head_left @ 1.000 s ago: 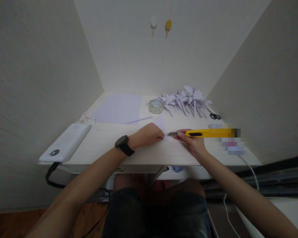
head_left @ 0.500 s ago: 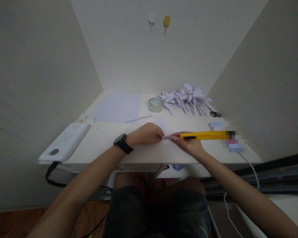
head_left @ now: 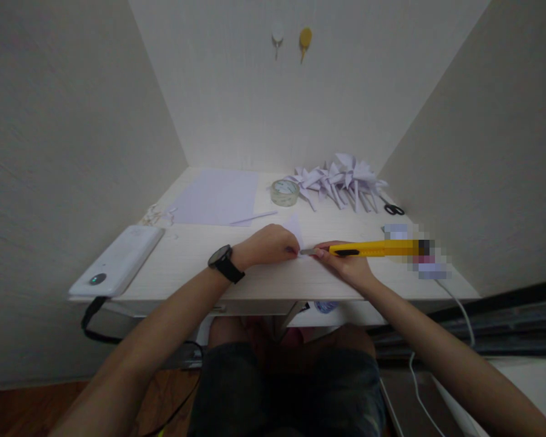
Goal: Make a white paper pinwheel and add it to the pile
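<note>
A yellow box cutter lies across my right hand, which is closed on it near the front end. Its bare metal blade points left, with the tip beside my left fingers. My left hand, with a black watch at the wrist, is curled in a pinch at the near end of a small piece of white paper. The paper rests between both hands, its near edge partly covered by the left fingers. What the fingertips hold exactly is mostly hidden.
Behind the hands stand a roll of clear tape and a pile of folded paper pinwheels. White sheets and a thin paper stick lie back left. Black-handled scissors sit at right, a white power bank at left.
Almost nothing differs. The cutter's blade tip has shifted very slightly at the paper's near edge; both hands keep their place and grip.
</note>
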The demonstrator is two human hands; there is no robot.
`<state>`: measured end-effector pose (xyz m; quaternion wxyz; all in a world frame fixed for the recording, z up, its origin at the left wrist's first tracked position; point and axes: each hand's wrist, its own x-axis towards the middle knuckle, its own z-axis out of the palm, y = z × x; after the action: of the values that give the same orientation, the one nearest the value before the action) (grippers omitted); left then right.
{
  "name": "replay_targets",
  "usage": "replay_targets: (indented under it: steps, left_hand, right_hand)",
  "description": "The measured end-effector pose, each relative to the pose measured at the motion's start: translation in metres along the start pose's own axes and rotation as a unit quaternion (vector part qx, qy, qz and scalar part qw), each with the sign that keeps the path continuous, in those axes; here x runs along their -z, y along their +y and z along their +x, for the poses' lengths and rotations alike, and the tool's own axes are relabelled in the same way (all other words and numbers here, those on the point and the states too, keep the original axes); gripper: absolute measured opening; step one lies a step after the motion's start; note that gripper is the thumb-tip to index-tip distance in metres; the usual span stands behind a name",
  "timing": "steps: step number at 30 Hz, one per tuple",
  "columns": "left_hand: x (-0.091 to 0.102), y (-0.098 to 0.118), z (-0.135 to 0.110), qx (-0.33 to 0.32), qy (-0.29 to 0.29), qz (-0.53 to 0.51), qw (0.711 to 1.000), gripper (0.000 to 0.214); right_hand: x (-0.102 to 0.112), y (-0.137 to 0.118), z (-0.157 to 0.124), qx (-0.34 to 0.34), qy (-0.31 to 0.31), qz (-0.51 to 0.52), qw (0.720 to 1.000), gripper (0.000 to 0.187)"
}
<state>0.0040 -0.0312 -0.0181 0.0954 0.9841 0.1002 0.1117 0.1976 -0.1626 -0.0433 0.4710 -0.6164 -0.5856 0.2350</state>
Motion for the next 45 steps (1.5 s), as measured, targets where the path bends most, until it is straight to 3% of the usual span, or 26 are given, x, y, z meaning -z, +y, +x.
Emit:
replay_targets:
  steps: [45]
  left_hand:
    - [0.0022, 0.0007, -0.0009, 0.001, -0.007, -0.006, 1.000, 0.015]
  right_hand:
    - [-0.0001, -0.0031, -0.0002, -0.016, -0.015, -0.029, 0.999, 0.027]
